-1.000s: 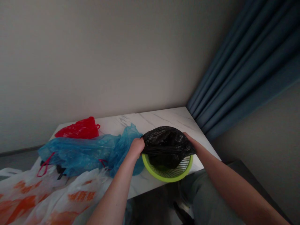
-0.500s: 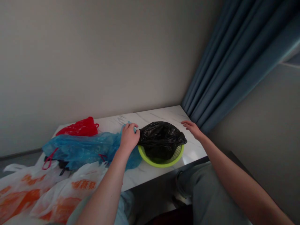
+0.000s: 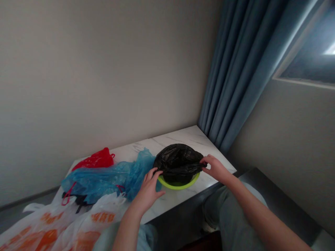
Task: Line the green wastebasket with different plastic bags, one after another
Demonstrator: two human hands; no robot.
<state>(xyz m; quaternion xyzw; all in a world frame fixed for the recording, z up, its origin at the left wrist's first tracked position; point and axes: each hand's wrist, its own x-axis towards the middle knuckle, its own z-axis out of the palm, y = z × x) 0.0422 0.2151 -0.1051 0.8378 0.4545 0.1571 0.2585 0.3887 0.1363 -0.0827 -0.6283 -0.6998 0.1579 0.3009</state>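
Observation:
A black plastic bag (image 3: 178, 162) fills a round lime-green plastic basket (image 3: 178, 185), its slack edge folded over the rim. My right hand (image 3: 213, 169) pinches that edge at the basket's right side. My left hand (image 3: 148, 191) is spread, with its fingertips at or very near the bag's left edge. A crumpled blue plastic bag (image 3: 110, 179) lies just left of that hand. Behind it is a red plastic bag (image 3: 96, 160). Most of the basket's mesh wall is hidden by the black bag.
The basket stands on a white marble-pattern table (image 3: 188, 137) against a grey wall, with a blue curtain (image 3: 230, 76) at its back right corner. A white bag with orange print (image 3: 75, 223) hangs over the near left edge. My leg (image 3: 230, 219) lies below the table edge.
My right hand has come back from the table to pinch the black bag's edge. My left hand has let go of the bag's side and dropped toward the table's front. The view has shifted up and left.

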